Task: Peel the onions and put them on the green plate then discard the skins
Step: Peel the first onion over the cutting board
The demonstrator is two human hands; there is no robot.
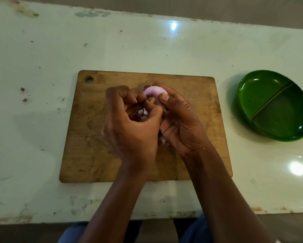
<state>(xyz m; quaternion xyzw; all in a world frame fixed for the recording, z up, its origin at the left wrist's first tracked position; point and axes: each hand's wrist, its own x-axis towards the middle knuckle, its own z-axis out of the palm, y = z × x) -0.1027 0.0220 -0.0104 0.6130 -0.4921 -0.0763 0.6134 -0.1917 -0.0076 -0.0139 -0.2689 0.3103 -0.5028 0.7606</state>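
Note:
Over the middle of the wooden cutting board [98,155], both hands hold one pale purple onion [153,93]. My right hand [180,123] grips the onion, thumb pressed on its near side. My left hand [131,123] pinches the brown root end [152,100] with thumb and fingers. Bits of loose onion skin [142,114] show inside my left palm, and another scrap [164,142] peeks out under my right hand. The green divided plate [249,95] lies empty on the counter to the right of the board.
The board sits on a pale, speckled counter [42,120] with a wall edge behind. Small reddish skin flakes [23,94] lie on the counter to the left. The counter's front edge runs along the bottom, close to my body.

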